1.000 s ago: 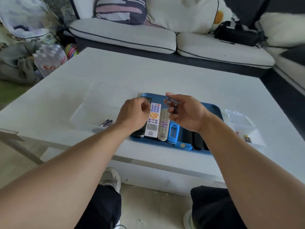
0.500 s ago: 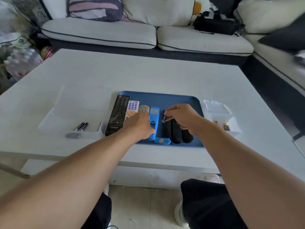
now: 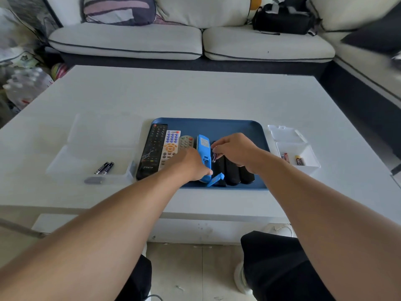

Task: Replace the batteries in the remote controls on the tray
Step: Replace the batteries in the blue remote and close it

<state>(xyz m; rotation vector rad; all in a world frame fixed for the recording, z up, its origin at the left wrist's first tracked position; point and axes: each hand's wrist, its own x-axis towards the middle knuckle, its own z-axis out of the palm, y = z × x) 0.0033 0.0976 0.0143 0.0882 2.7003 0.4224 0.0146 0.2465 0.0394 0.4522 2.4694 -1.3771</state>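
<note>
Nearest you, your knees in dark trousers sit below the edge of a white table [image 3: 195,94]. Both bare forearms reach forward over that edge to a blue tray [image 3: 227,127] near the front of the table.

Your left hand [image 3: 188,164] lies on the near end of a blue remote [image 3: 203,153], which is turned face down, fingers curled against its lower part. A loose blue battery cover [image 3: 216,180] lies just beside it at the tray's front. Your right hand [image 3: 236,151] hovers over three black remotes [image 3: 232,172] and pinches a small dark battery [image 3: 214,157] between thumb and fingertips, held close to the blue remote's open back.

Left of the blue remote, side by side, lie a grey remote [image 3: 186,142], a white remote with orange and purple buttons [image 3: 170,148] and a long black remote [image 3: 153,151].

Left of the tray stands a clear box [image 3: 71,153] holding two dark batteries [image 3: 104,168]. Right of the tray, a small open clear box [image 3: 303,148] holds more batteries [image 3: 291,159].

Beyond the table stands a pale sofa [image 3: 191,42] with a striped cushion [image 3: 119,9] and a black bag [image 3: 282,18].
</note>
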